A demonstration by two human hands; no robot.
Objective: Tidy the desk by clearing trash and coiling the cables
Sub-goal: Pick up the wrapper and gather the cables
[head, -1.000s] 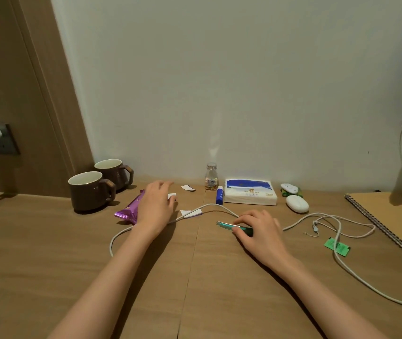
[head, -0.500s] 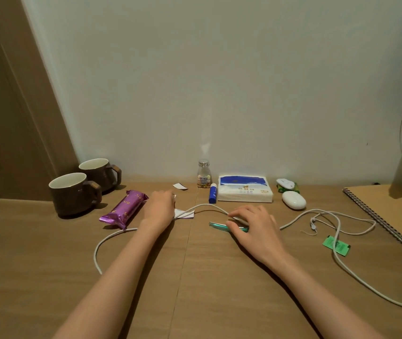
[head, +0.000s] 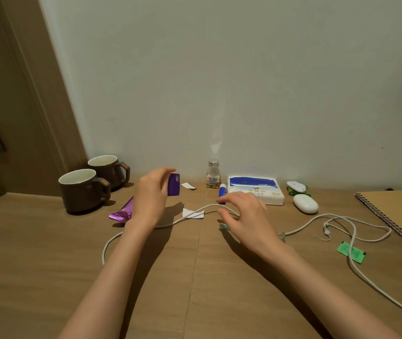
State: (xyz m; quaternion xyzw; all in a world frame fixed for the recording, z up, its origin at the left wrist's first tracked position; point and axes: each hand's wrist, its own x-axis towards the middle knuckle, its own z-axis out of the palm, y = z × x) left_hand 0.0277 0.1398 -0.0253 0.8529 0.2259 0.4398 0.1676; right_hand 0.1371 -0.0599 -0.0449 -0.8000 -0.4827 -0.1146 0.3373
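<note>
Wooden desk [head: 48, 265] against a pale wall: the left hand [head: 149, 196] is off its surface, thumb and fingers pinching a small purple scrap [head: 173, 184]; the right hand [head: 246, 216] hovers, fingers loosely spread and gripping nothing, over the white cable [head: 209, 206] that snakes across the desk, near a purple wrapper [head: 121, 212]

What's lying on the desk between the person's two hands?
In the head view, between left hand and right hand, the white cable crosses a white paper scrap. The left pinches a purple scrap.
</note>
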